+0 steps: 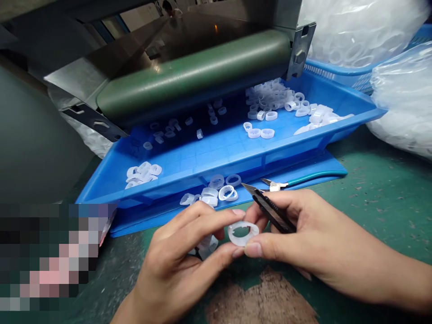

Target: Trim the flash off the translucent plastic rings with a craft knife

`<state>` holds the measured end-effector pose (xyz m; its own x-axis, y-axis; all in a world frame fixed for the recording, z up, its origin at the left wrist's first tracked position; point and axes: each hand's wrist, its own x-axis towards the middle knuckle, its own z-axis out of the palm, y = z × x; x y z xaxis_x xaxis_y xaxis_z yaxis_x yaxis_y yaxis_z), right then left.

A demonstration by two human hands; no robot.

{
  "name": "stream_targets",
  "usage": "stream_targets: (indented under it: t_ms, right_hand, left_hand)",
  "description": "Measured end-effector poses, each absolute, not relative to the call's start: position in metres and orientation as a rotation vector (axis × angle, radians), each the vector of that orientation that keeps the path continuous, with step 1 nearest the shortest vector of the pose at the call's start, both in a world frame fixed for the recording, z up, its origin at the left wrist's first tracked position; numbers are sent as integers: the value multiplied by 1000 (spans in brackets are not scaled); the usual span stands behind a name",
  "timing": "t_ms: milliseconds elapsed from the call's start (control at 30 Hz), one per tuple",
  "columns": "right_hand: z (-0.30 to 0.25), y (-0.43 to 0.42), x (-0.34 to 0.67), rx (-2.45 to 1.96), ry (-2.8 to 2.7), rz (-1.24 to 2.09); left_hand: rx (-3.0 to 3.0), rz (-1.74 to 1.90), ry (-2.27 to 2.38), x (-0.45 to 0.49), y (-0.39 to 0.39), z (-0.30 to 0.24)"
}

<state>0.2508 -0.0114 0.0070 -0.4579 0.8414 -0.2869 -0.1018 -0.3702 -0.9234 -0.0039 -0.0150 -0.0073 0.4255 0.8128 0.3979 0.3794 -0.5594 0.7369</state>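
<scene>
A translucent white plastic ring [242,233] is pinched between both my hands low in the middle of the view. My left hand [182,261] grips its left side with thumb and forefinger, and more white rings show under its palm. My right hand [303,238] touches the ring's right side with the thumb while its fingers hold a black utility knife [270,209], blade pointing up and left. Several loose rings [216,191] lie on a blue lid just beyond my fingers.
A blue tray [232,148] with scattered rings sits under a green conveyor roller [195,74]. Teal-handled cutters [297,180] lie on the lid behind the knife. Bags of white rings [401,99] stand at the right. The worn green table [378,202] stretches right.
</scene>
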Motion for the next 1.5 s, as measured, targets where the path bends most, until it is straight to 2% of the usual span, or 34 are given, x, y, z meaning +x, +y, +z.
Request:
stream_targets:
  t_ms: [267, 567, 867, 1000, 1133, 1333, 1500]
  right_hand:
    - [4, -15, 253, -1010, -1148, 1985]
    - [2, -20, 251, -958, -1188, 1894]
    - [4, -21, 252, -993, -1207, 1981]
    - [4, -21, 252, -1033, -1257, 1985]
    - [2, -20, 253, -1090, -1475, 1821]
    - [-1, -23, 257, -1174, -1897, 1242]
    - [-5, -28, 258, -1201, -2030, 1052]
  left_hand:
    - [1994, 1085, 1076, -1, -17, -5]
    - [1439, 1043, 1031, 2, -20, -7]
    - [1528, 988, 1058, 2, -17, -3]
    - [1285, 923, 968, 5, -18, -5]
    - [1003, 869, 785, 3, -20, -11]
    - [991, 858, 724, 0, -18, -14]
    - [1017, 874, 748, 0, -17, -15]
